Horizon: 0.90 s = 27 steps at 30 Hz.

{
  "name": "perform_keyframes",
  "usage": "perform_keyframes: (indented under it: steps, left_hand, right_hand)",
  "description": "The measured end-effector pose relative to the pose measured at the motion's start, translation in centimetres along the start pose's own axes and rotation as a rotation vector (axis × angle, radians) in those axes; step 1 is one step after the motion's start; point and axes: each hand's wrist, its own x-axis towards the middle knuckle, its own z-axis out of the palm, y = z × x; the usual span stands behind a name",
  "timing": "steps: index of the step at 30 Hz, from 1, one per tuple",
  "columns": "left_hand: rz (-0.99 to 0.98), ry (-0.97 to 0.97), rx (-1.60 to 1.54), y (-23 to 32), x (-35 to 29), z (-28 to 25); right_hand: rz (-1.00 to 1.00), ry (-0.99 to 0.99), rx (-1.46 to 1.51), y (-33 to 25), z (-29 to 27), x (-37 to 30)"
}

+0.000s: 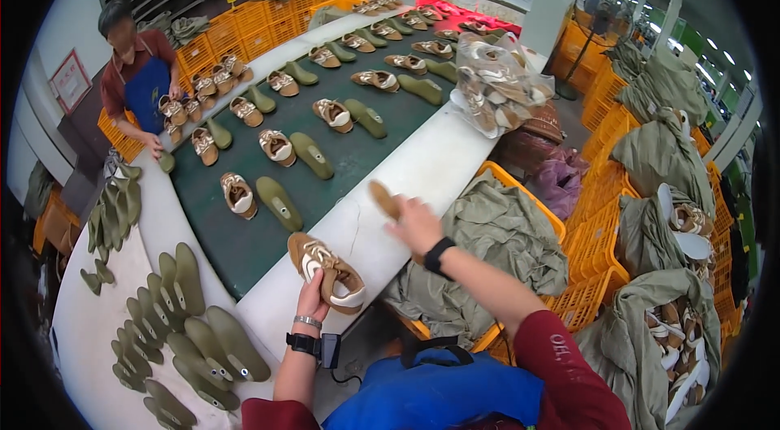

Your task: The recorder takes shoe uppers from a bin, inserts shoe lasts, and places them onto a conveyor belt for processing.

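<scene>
My left hand (312, 300) is closed on a tan and white sneaker (331, 271), held over the near end of the white ledge with its opening toward me. Further right, my right hand (417, 228) grips a flat brown piece with a rounded end (383, 199); the fingers hide its middle, so I cannot tell its kind. Just beyond the left hand, an olive shoe last (279, 203) lies on the green conveyor belt (244, 255) beside another sneaker (238, 195). Several more sneakers and lasts stretch in rows along the belt.
Olive lasts (187, 280) crowd the white table at left. A co-worker (134, 64) stands across the belt, one hand by a last. A clear bag of sneakers (502, 80) sits on the ledge. Orange crates (589, 255) with grey-green cloth (496, 243) stand at right.
</scene>
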Motion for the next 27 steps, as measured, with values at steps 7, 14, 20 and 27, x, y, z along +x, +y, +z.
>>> perform_keyframes:
  steps: [7,14,20,27]
  left_hand:
    - [0.41,0.513,0.532,-3.3,-3.3,-5.6]
    - [0.869,0.177,1.032,-3.3,-8.2,9.8]
    - [0.427,-0.326,1.264,-7.3,-9.6,22.1]
    - [0.475,-0.785,1.245,-15.3,-8.9,29.1]
  right_hand:
    - [-0.486,-0.102,0.211,-3.4,8.2,-4.8]
    - [-0.208,-0.01,0.249,8.1,-12.2,-12.0]
    - [0.603,0.438,-0.116,25.9,-36.4,-31.3]
    - [1.401,0.098,-0.137,44.8,-35.2,-50.9]
